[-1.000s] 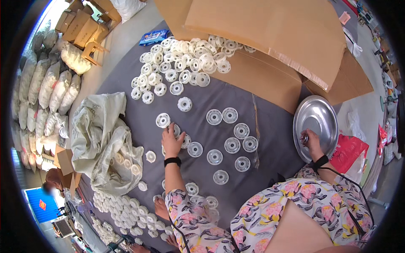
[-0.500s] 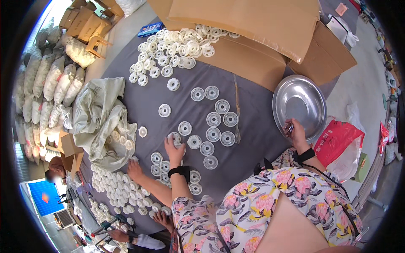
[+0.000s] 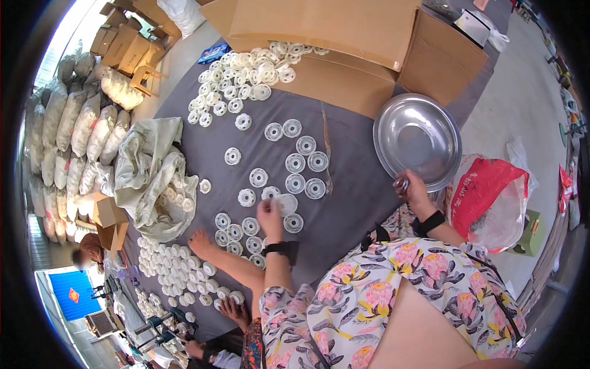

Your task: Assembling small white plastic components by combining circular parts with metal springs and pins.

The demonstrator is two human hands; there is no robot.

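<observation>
My left hand [image 3: 269,220], with a black wristband, is closed over the middle of the grey cloth. Its fingers are at the edge of a blurred, clear plastic disc [image 3: 287,204], which they seem to grip. Several similar ring-shaped discs [image 3: 306,145] lie flat around it. My right hand [image 3: 415,192], also banded, curls around small shiny metal pieces [image 3: 402,182] by the near rim of a round steel basin [image 3: 379,144]. Their exact shape is too small to make out.
A co-worker's bare hand [image 3: 201,245] lies left of mine, near rows of white discs [image 3: 175,273]. At the back are a disc heap [image 3: 246,71] and an open cardboard box [image 3: 344,80]. A pale woven sack [image 3: 144,184] stands left, a red-and-white bag [image 3: 485,194] right.
My left hand has moved right from one disc to another, which now looks smeared. My right hand stays by the basin with the metal pieces. The whole view has shifted slightly.
</observation>
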